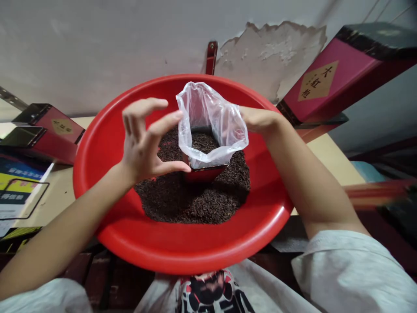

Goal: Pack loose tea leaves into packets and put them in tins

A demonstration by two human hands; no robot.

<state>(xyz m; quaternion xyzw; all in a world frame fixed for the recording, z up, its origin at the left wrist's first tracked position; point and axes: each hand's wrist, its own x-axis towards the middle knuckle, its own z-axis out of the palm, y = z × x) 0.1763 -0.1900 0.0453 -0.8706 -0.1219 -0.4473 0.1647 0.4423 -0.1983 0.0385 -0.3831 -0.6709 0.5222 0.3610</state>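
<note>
A big round red basin (107, 143) holds a heap of dark loose tea leaves (192, 200). In the heap stands a small red tin (203, 174) lined with a clear plastic bag (211, 121) that has some leaves inside. My left hand (143, 143) hovers just left of the bag, fingers spread and curved, thumb tip close to the tin's edge, holding nothing. My right hand (259, 119) is at the bag's right side, behind the plastic; its fingers are hidden.
Tall red and black tea tins stand at the right (329, 82) and lie at the left (48, 130). A red handle (211, 56) sticks up behind the basin. Printed sheets (19, 187) lie at the far left on the beige tabletop. A peeling wall is behind.
</note>
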